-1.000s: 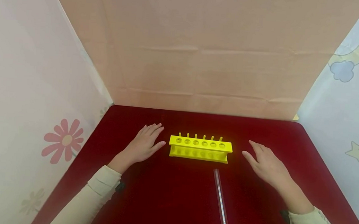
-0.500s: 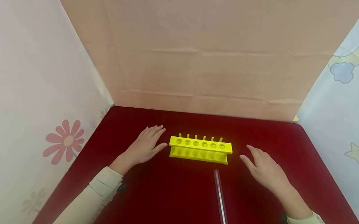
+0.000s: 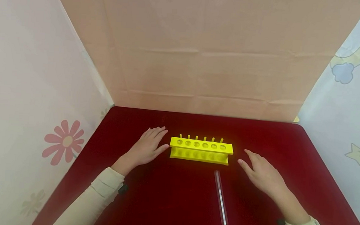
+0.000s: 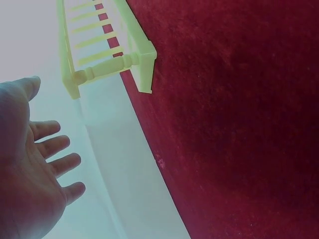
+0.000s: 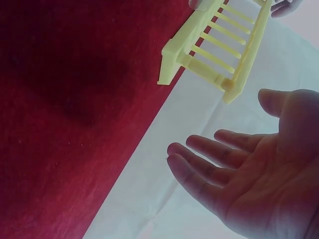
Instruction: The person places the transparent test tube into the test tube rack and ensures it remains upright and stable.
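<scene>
A yellow test tube rack with a row of round holes and short pegs behind them stands upright mid-table. My left hand is just off the rack's left end, fingers extended and thumb tip close to it. On the other side my right hand is held apart from the rack, its thumb and fingers pointing toward the right end. A clear glass test tube lies in front of the rack, toward the near edge. In the wrist views, the left palm and right palm show nothing held.
Dark red cloth covers the table. A brown paper wall rises behind it. Printed white panels flank both sides, the left panel with flowers and the right panel with a moon and star.
Both hands have moved inward, nearer to the rack; the right has shifted left and slightly toward the near edge. The rack and the test tube stay where they were.
</scene>
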Available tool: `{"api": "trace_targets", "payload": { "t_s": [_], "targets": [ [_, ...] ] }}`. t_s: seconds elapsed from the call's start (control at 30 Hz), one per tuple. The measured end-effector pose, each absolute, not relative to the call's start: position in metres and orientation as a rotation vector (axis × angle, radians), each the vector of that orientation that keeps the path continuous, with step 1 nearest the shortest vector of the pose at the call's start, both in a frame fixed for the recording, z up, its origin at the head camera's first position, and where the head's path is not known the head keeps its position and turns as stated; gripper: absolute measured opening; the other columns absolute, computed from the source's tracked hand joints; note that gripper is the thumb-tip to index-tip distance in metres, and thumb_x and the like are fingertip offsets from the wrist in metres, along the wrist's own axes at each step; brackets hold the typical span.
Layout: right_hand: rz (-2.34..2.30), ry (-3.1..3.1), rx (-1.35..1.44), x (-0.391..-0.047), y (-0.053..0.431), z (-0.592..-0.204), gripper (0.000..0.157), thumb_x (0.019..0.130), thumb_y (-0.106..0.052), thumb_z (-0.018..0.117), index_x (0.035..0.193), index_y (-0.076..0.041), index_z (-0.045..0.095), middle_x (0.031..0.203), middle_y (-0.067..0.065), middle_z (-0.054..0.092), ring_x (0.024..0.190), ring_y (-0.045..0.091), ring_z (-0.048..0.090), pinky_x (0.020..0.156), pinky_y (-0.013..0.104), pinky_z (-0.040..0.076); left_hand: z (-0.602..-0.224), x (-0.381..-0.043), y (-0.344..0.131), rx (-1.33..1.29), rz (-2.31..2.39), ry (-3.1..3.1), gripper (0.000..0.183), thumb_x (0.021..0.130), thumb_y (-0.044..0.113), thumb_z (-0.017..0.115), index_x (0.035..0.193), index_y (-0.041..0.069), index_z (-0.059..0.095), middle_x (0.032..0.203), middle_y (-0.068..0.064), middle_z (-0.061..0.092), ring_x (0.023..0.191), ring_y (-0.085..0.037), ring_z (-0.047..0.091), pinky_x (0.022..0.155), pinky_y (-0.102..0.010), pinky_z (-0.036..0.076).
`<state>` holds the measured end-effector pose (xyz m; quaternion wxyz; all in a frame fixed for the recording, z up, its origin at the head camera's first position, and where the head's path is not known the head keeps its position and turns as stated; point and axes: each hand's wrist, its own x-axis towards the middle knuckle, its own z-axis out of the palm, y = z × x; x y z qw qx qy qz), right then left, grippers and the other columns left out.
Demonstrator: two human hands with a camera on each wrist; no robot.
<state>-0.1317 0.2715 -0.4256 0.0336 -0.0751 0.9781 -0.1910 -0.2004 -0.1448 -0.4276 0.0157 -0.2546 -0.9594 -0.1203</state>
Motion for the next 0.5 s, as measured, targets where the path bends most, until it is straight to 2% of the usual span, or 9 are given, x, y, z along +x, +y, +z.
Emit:
{"api": "trace_targets", "payload": {
  "t_s": [0.27,0.5],
  "targets": [
    [-0.573,3.004,-0.227,-0.127,0.266,-0.432,0.062,0.1,-0.038,0.061,0.144,0.004,0.048,0.139,0.032,0.053,0.127,0.051,0.05,0.099,0.068,0.044,-0.431,-0.199,-0.142,-0.792,-0.368,-2.987,0.068,0.104,0.047,0.051,0.158,0.01,0.034,0.164,-0.011,0.032,0.151,-0.032,0.029,0.125,-0.052,0.018],
    [-0.567,2.997,-0.232,-0.124,0.259,-0.437,0.063,0.099,-0.039,0.062,0.144,0.003,0.049,0.138,0.031,0.055,0.126,0.05,0.052,0.098,0.067,0.046,-0.432,-0.198,-0.138,-0.798,-0.362,-2.986,0.067,0.104,0.048,0.05,0.158,0.01,0.034,0.164,-0.012,0.032,0.151,-0.032,0.029,0.125,-0.051,0.018]
  ]
}}
